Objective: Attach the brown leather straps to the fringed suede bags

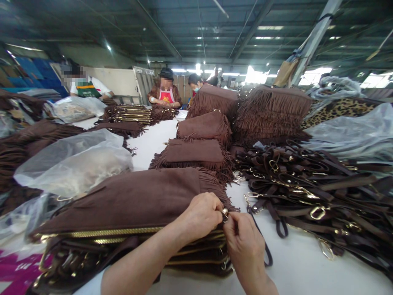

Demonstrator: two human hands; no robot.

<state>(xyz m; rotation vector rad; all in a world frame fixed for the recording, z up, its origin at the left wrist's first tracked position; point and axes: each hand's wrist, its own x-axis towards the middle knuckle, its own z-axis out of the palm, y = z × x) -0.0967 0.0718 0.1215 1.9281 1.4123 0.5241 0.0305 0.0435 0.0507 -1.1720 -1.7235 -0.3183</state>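
Observation:
A brown fringed pouch (132,196) with a gold zipper (116,232) lies on top of a stack of similar pouches in front of me. At its right end, my left hand (204,213) is closed in a pinch on a small gold-coloured metal clasp (225,212). My right hand (244,235) pinches from the other side of the same clasp, fingertips close to the left ones. Fingers cover part of the hardware, so how it joins the pouch cannot be made out. A dark strap (269,250) shows just right of my right hand.
A heap of brown straps with gold hooks (307,192) covers the table's right side. Fringed pouch stacks (196,151) stand ahead, taller ones (272,110) behind. Clear plastic bags (80,164) lie left. Several people (166,92) work across the white table (144,143).

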